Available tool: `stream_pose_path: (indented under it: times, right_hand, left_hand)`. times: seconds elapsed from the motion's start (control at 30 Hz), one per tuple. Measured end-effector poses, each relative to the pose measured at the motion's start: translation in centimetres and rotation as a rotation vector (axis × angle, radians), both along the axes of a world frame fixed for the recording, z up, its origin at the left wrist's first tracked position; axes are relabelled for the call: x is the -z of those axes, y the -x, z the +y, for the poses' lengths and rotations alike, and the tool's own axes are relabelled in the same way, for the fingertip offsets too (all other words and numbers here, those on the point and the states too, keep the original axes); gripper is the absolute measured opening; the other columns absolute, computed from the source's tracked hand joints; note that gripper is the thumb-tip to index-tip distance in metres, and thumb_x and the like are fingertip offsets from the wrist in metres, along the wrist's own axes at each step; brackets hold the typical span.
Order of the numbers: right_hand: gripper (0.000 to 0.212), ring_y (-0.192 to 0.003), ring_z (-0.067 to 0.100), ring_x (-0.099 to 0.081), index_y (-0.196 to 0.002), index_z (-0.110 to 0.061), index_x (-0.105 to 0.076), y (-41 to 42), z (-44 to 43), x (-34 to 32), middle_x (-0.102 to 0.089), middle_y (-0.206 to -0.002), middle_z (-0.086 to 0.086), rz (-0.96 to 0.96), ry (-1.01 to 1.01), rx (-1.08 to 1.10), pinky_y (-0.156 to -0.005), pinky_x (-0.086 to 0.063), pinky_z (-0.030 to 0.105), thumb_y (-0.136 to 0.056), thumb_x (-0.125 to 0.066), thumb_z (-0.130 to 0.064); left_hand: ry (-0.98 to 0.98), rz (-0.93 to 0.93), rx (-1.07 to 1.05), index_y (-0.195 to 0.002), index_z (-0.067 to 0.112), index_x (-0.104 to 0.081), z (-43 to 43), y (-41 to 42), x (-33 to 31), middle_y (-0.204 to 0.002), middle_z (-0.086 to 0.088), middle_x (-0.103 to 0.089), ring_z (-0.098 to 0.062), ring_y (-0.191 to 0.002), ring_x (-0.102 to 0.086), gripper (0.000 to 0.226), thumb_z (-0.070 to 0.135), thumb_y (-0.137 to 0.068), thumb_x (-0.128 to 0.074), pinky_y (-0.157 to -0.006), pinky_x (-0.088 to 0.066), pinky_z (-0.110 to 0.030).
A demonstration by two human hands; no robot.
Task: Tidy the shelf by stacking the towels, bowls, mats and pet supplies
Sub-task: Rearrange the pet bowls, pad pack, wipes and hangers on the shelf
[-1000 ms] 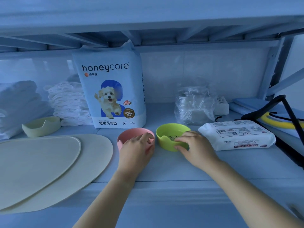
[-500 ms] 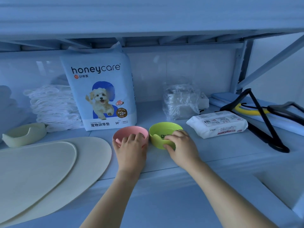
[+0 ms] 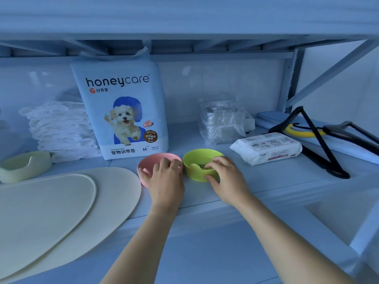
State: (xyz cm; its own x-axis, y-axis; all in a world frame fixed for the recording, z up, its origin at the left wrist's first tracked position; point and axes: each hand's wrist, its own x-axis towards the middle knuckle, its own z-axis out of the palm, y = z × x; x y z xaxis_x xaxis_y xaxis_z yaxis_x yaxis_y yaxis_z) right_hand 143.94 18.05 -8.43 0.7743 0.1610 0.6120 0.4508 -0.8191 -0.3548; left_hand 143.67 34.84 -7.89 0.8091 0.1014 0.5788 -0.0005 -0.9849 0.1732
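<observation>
Where the shelf (image 3: 266,181) carries its stock: two cream mats (image 3: 61,201), overlapped, at left; honeycare pad pack (image 3: 123,111), upright at back; folded white towels (image 3: 61,130) beside it. Pink bowl (image 3: 149,162) at front centre, left hand (image 3: 164,181) curled over its near rim. Green bowl (image 3: 201,158) just beside, right hand (image 3: 227,179) pinching its rim.

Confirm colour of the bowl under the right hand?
Lime green bowl, seen in the head view; the right hand grips its near rim.
</observation>
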Motion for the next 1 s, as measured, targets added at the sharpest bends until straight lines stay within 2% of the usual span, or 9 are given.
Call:
stream_pose_path:
  times: [0.2,0.43,0.5,0.67,0.8,1.0]
  right_hand:
    - [0.017,-0.101,0.021,-0.049,-0.096,-0.015,-0.067,-0.1,0.0,0.1,-0.058,-0.099,0.0,-0.019,0.017,0.015,-0.072,-0.04,0.026,-0.082,-0.067,-0.025]
    - [0.017,-0.099,0.02,-0.048,-0.094,-0.015,-0.066,-0.1,-0.1,0.1,-0.056,-0.099,0.0,-0.03,0.012,0.011,-0.072,-0.039,0.024,-0.081,-0.068,-0.025]
    - [0.019,-0.102,0.019,-0.048,-0.097,-0.016,-0.066,0.0,-0.1,0.2,-0.056,-0.102,-0.001,-0.027,0.007,0.006,-0.075,-0.04,0.024,-0.081,-0.068,-0.027]
    - [0.026,-0.111,0.02,-0.048,-0.107,-0.017,-0.065,0.2,-0.1,-0.1,-0.056,-0.112,-0.001,-0.028,-0.009,-0.028,-0.088,-0.044,0.031,-0.084,-0.064,-0.029]
    - [0.028,-0.112,0.021,-0.05,-0.109,-0.014,-0.064,-0.6,-0.6,-0.3,-0.057,-0.115,0.0,-0.069,-0.037,-0.048,-0.094,-0.041,0.029,-0.085,-0.063,-0.028]
    - [0.054,-0.119,0.008,-0.043,-0.12,-0.022,-0.057,-3.6,-3.5,-2.4,-0.049,-0.124,-0.008,0.034,0.019,-0.159,-0.097,-0.036,0.021,-0.076,-0.069,-0.05]
  left_hand:
    - [0.036,-0.029,0.002,-0.103,0.029,-0.063,0.3,0.2,0.0,-0.099,-0.002,-0.059,-0.03,-0.09,-0.05,0.027,0.019,-0.079,-0.059,-0.097,-0.03,-0.055]
    - [0.04,-0.057,-0.001,-0.098,0.025,-0.066,0.1,0.2,0.0,-0.095,-0.006,-0.059,-0.033,-0.088,-0.048,0.026,0.019,-0.073,-0.065,-0.092,-0.034,-0.055]
    - [0.033,-0.063,0.001,-0.098,0.024,-0.066,0.0,0.3,0.0,-0.096,-0.007,-0.06,-0.033,-0.088,-0.049,0.024,0.021,-0.075,-0.063,-0.094,-0.031,-0.058]
    - [0.03,-0.108,0.078,-0.096,0.023,-0.065,-0.6,0.4,-0.4,-0.099,-0.005,-0.059,-0.032,-0.097,-0.051,0.017,0.029,-0.08,-0.062,-0.099,-0.011,-0.068]
    - [0.074,-0.065,0.152,-0.103,0.033,-0.062,-1.0,-0.3,-1.5,-0.108,0.006,-0.054,-0.023,-0.108,-0.047,0.021,0.036,-0.084,-0.055,-0.103,-0.007,-0.063]
    - [0.123,-0.058,0.281,-0.103,0.036,-0.059,-3.8,-3.1,-4.7,-0.106,0.011,-0.055,-0.015,-0.105,-0.051,0.021,0.03,-0.086,-0.05,-0.106,-0.005,-0.055]
